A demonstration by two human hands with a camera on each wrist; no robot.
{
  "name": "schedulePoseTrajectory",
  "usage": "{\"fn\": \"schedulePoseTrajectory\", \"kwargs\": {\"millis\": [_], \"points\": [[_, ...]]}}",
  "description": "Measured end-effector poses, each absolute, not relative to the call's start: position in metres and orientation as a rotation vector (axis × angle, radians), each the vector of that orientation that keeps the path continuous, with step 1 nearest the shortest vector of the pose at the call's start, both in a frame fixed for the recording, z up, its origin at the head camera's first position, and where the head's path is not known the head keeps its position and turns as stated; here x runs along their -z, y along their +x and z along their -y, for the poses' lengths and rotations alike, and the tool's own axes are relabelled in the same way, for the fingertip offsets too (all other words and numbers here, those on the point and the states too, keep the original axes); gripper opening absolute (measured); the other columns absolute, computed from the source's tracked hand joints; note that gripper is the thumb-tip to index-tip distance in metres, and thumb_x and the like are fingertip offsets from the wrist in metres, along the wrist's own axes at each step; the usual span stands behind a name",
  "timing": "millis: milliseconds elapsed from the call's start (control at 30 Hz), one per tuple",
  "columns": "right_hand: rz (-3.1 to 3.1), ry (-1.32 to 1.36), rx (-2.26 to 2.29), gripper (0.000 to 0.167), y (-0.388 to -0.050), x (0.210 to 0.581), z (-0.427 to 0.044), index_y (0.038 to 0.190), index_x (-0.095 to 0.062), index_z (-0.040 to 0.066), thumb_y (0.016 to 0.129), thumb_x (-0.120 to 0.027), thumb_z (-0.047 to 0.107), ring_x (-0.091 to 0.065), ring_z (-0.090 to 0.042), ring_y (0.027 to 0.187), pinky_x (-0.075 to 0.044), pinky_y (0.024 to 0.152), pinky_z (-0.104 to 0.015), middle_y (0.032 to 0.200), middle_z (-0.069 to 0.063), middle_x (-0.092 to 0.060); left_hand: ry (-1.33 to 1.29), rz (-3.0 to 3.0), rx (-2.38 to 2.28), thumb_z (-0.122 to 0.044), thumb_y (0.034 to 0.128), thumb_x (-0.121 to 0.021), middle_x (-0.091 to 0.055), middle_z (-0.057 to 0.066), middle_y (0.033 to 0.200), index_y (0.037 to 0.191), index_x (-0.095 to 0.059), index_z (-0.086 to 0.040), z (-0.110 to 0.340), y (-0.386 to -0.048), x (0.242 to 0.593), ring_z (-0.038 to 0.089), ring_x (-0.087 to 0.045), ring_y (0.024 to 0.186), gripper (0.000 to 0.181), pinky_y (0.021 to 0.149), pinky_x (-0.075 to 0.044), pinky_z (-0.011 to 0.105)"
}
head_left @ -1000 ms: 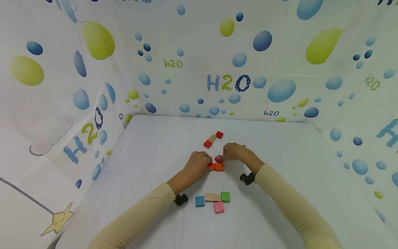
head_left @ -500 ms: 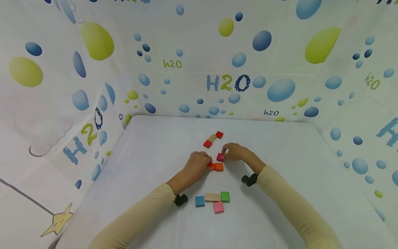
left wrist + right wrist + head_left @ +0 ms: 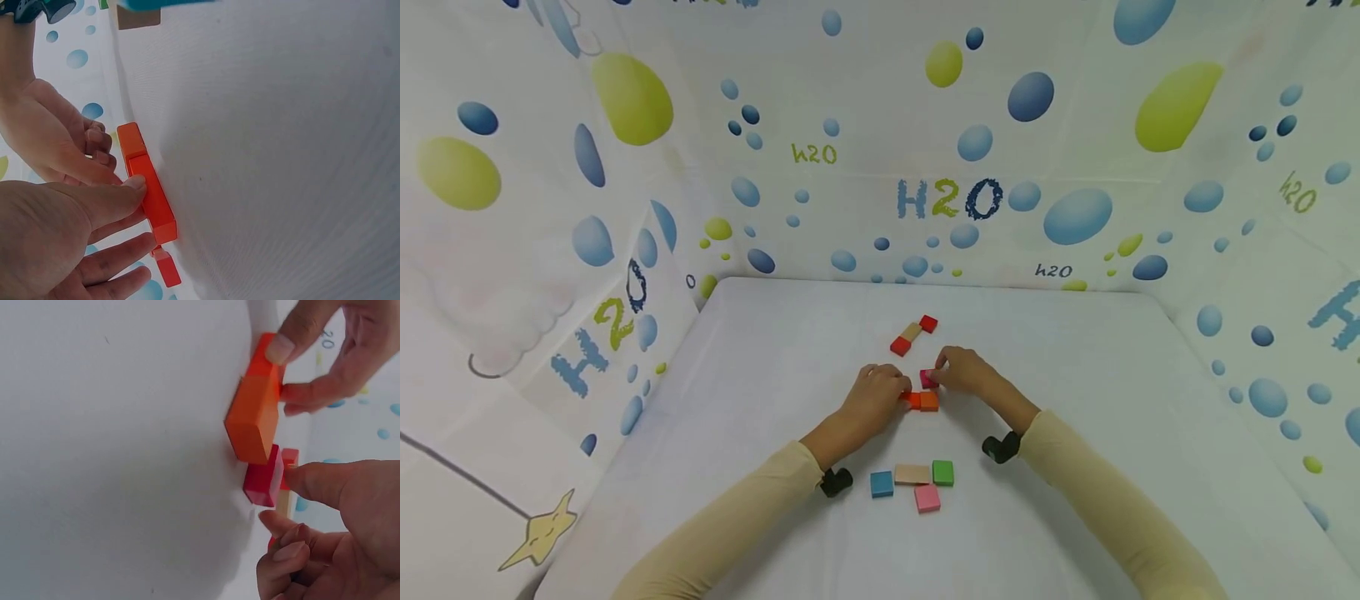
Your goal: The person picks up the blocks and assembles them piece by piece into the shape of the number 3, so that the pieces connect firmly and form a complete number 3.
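Observation:
My left hand (image 3: 872, 404) pinches a red-orange block (image 3: 912, 401) between thumb and fingers. In the left wrist view its thumb lies on that block (image 3: 152, 197). An orange block (image 3: 929, 402) touches its right end. Just behind the orange block is a crimson block (image 3: 927, 379), with my right hand (image 3: 964, 371) at its right side. The right wrist view has the right hand (image 3: 331, 519) with thumb and index finger at two sides of the crimson block (image 3: 262, 481), close to the orange block (image 3: 253, 415).
Farther back, a wooden block (image 3: 912, 332) lies diagonally between two red blocks (image 3: 901, 346). Nearer the front are a blue block (image 3: 882, 484), a wooden block (image 3: 913, 474), a green block (image 3: 943, 472) and a pink block (image 3: 927, 498). Patterned sheeting stands around the white table (image 3: 775, 333).
The crimson block has turned and shifted a little behind the orange block, and my right hand has moved slightly with it. The left hand has stayed in place.

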State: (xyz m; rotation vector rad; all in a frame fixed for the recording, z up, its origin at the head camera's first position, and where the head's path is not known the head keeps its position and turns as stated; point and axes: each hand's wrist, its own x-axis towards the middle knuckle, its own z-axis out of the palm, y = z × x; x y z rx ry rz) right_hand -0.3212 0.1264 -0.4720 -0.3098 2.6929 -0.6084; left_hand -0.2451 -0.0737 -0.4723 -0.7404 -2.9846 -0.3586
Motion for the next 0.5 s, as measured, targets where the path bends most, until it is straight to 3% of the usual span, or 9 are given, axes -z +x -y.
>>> {"fn": "schedulePoseTrajectory", "kwargs": {"millis": [133, 500], "points": [[-2.702, -0.306, 0.637, 0.028, -0.3151, 0.4714, -0.1229, 0.119, -0.065, 0.006, 0.103, -0.068, 0.029, -0.06, -0.023, 0.091, -0.056, 0.079, -0.034, 0.1, -0.008, -0.068, -0.74, 2.98, 0.37, -0.024, 0.0951, -0.081, -0.076, 0.007, 0.118, 0.114, -0.079, -0.012, 0.0741, -0.2449, 0.471, 0.026, -0.063, 0.123, 0.022, 0.116, -0.043, 0.055], [-2.657, -0.378, 0.662, 0.022, -0.3132, 0.4679, -0.1236, 0.123, -0.069, 0.011, 0.103, -0.068, 0.02, -0.06, -0.026, 0.106, -0.058, 0.099, -0.044, 0.124, -0.011, -0.069, -0.728, 3.007, 0.359, -0.025, 0.0962, -0.08, -0.076, 0.006, 0.119, 0.116, -0.078, -0.012, 0.0729, -0.2439, 0.4703, 0.026, -0.062, 0.126, 0.024, 0.118, -0.041, 0.055]]}}
